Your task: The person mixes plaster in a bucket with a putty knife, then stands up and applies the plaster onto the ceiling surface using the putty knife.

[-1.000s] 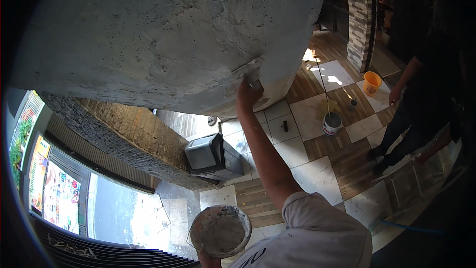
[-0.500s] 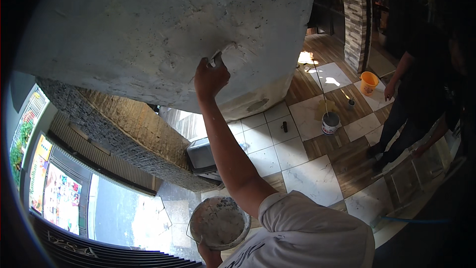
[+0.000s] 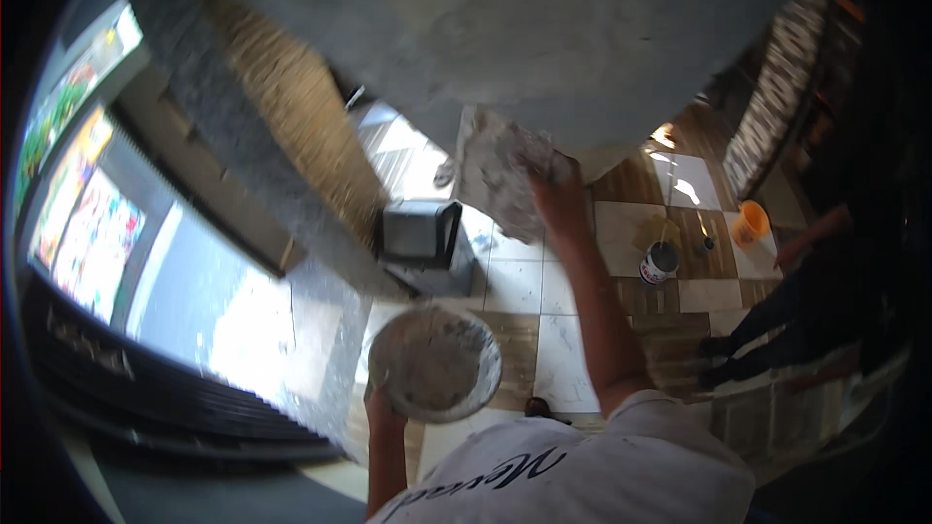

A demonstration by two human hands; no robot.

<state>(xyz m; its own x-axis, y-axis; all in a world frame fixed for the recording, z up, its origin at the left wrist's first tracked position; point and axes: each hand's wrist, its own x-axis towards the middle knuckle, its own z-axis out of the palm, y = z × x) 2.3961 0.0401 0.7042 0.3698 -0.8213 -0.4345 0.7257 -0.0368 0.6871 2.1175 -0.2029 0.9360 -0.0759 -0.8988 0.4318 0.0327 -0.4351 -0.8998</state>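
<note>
In my right hand (image 3: 558, 202) is a flat trowel (image 3: 500, 170), its broad face smeared with wet grey plaster; its handle is hidden in my grip. Hand and trowel hang just below the lower edge of a grey plastered wall surface (image 3: 544, 39). My left hand (image 3: 384, 406), lower down, grips the side of a round bucket (image 3: 483, 383). Its inside is coated with grey plaster, and more plaster (image 3: 432, 354) lies in the bottom.
A grey bin (image 3: 413, 233) stands beyond the bucket, beside a rough stone ledge (image 3: 291, 165). On the tiled floor at right are a white paint pail (image 3: 659, 264) and an orange bucket (image 3: 749, 223). A person in dark clothes (image 3: 777, 315) stands far right.
My right hand has come down off the wall, turning the trowel's plastered face into view. The bucket has risen slightly in my left hand. The whole view has shifted and blurred.
</note>
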